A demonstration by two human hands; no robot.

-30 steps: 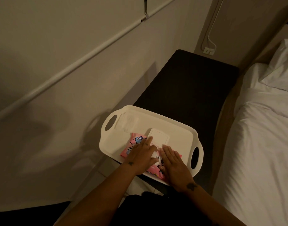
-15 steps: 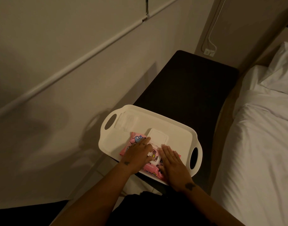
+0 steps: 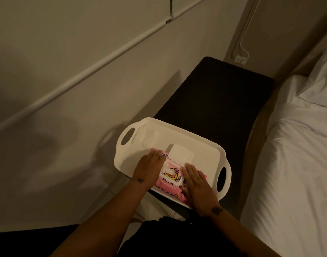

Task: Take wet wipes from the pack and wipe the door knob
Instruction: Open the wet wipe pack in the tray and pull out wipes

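A pink pack of wet wipes (image 3: 171,179) lies in a white tray (image 3: 201,151) on a dark side table. Its white flip lid (image 3: 181,154) stands open, folded back away from me, and the opening with a yellow cartoon figure shows between my hands. My left hand (image 3: 149,166) lies flat on the pack's left end, fingers together and stretched out. My right hand (image 3: 197,186) lies flat on the pack's right end in the same way. Neither hand grips anything. No door knob is in view.
The dark table (image 3: 214,97) runs away from me along a beige wall with a white rail (image 3: 88,71). A white-sheeted bed (image 3: 297,164) fills the right side. A wall socket with a cable (image 3: 239,59) sits behind the table. A folded white wipe (image 3: 145,137) lies in the tray's far left corner.
My hands have slid apart on the pack, the left one leftward and the right one rightward, uncovering the opening under the lid.
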